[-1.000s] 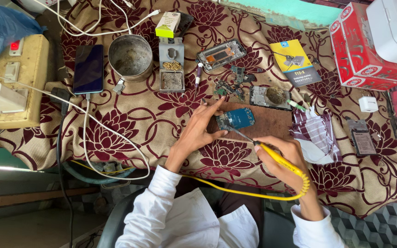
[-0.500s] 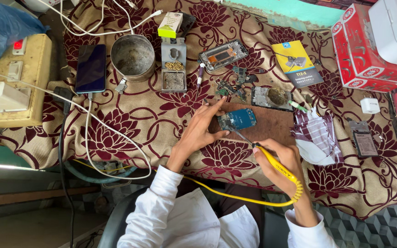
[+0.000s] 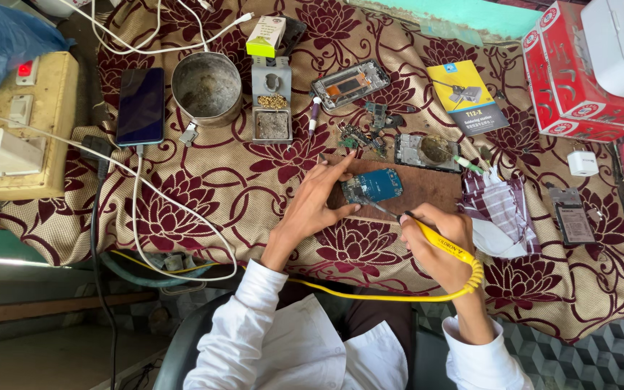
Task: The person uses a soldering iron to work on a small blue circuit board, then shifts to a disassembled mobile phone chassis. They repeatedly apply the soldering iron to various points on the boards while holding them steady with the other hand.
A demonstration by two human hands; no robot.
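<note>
My left hand (image 3: 317,204) is spread flat, fingers extended, with the fingertips pressing on the left edge of the small blue circuit board (image 3: 374,186). My right hand (image 3: 442,242) is closed in a pen grip around the yellow soldering iron (image 3: 436,241); the fingers are wrapped on the handle, and its thin metal tip reaches up and to the left, to the board's lower edge.

Position of the work: the circuit board lies on a brown wooden block (image 3: 420,189) at the centre of the surface (image 3: 204,180), which is covered with a floral cloth. The board is up and to the right of the left hand, and up and to the left of the right hand. Its long axis runs roughly left to right, slightly tilted. The iron's long axis runs diagonally, handle low right, tip high left. The left hand is the nearer one: it touches the board directly, whereas the right hand stands off by the length of the iron's shaft.

The iron's yellow coiled cord (image 3: 370,292) trails from the handle around the right wrist and across my lap to the left.

Nearby items: a metal tin (image 3: 206,87) and a soldering-iron stand (image 3: 271,101) sit beyond the left hand; a dark phone (image 3: 141,105) lies further left; a folded checked cloth (image 3: 501,213) lies just beside the block's right end.
</note>
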